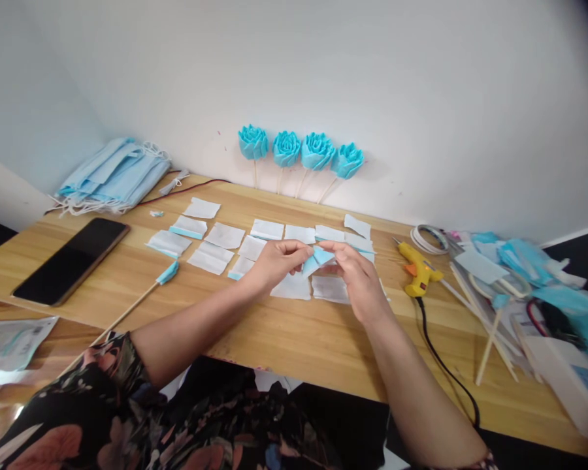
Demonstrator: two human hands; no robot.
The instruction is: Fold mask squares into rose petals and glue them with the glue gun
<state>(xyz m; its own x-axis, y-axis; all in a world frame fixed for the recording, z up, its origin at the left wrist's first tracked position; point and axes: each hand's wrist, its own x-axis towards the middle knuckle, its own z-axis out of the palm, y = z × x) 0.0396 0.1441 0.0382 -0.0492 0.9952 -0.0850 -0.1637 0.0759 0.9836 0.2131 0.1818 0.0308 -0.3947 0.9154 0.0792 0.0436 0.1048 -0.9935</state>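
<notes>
Between my two hands, over the middle of the table, is a small blue fabric piece (315, 261) with folded corners. My left hand (285, 262) pinches its left side between thumb and fingers. On the other side my right hand (351, 269) grips its right edge, fingers bent around it. Several white and blue fabric rectangles (210, 256) lie spread in rows under and beside my hands. To the left, a wooden stick tipped with a rolled blue piece (168, 272) rests on the tabletop. Fingertips hide part of the held piece.
Several blue flowers on sticks (287, 149) lean against the wall. Stacked face masks (115, 173) and a phone (72, 260) are at left. On the right lie a yellow glue gun (420, 269) with its black cord, a tape roll (429, 239) and piled mask scraps (529, 261).
</notes>
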